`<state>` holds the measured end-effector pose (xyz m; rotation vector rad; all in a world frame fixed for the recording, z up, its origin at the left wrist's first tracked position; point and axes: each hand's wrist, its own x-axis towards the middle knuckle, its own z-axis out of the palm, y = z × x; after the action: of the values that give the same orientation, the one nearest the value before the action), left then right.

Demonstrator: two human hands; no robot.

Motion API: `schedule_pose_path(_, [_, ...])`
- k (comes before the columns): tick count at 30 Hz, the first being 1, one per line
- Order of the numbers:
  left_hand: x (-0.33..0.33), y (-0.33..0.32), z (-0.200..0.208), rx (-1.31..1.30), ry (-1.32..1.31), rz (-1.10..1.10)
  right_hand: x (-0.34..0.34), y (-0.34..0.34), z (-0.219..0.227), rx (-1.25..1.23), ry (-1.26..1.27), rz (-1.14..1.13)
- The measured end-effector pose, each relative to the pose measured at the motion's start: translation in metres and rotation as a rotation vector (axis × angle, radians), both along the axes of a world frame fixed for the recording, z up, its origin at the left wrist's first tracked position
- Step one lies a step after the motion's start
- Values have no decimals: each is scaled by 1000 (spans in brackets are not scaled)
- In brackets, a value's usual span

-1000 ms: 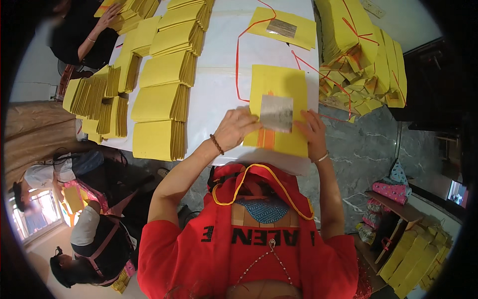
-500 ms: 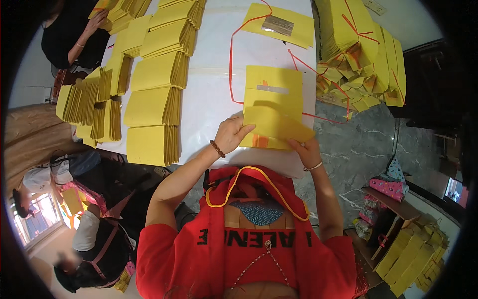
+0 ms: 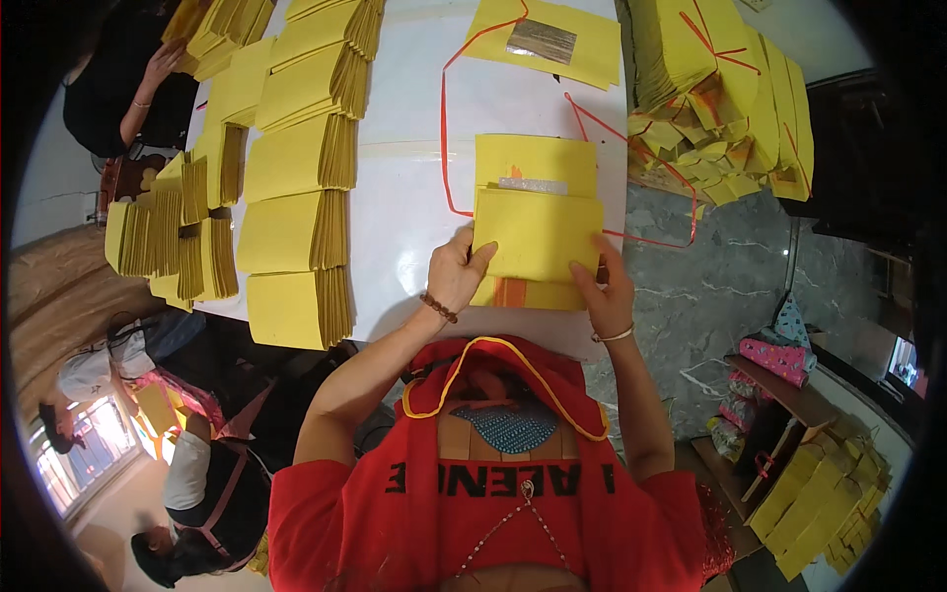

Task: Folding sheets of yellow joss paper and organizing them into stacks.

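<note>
A folded bundle of yellow paper (image 3: 540, 229) lies on the table in front of me, over a yellow sheet (image 3: 533, 153) with a silver patch and orange marks showing past it. At the bundle's left edge, my left hand (image 3: 457, 271) is closed, its thumb on the paper's face. My right hand (image 3: 606, 291) grips the right edge, thumb on top and fingers along the side. A red string (image 3: 444, 138) runs loosely behind the paper and out on both sides. Farther back lies another yellow sheet (image 3: 483, 44) with a silver-brown patch (image 3: 542, 41).
Rows of folded yellow paper stacks (image 3: 291, 229) line the white table's (image 3: 400, 158) left side. Tied yellow bundles (image 3: 691, 49) stand on the right, beyond the table edge. A co-worker's hand (image 3: 161, 64) touches papers at the far left. Another person (image 3: 202, 493) is at lower left.
The flap my right hand was bending over now lies flat, its upper edge just below the silver patch. My right hand has shifted slightly left along the edge.
</note>
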<state>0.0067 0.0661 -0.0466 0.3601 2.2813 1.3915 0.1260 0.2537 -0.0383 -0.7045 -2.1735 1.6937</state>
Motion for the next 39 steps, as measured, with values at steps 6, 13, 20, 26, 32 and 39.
schedule_pose_path(6, [0,3,0,29,-128,96,-3,1,-13,7,-32,-14])
schedule_pose_path(13, [-10,6,3,132,-336,182,-6,2,-15,-82,-46,-35])
schedule_pose_path(20, [-12,7,-2,226,-388,203,-14,1,-18,-54,-118,-64])
schedule_pose_path(26, [-11,3,-25,376,-370,245,-15,-4,-14,45,-130,-60])
schedule_pose_path(32, [-6,13,10,-20,-141,225,-14,-6,-18,171,-104,-41])
schedule_pose_path(39, [-1,4,9,-315,178,103,-15,-12,-18,291,-22,-77])
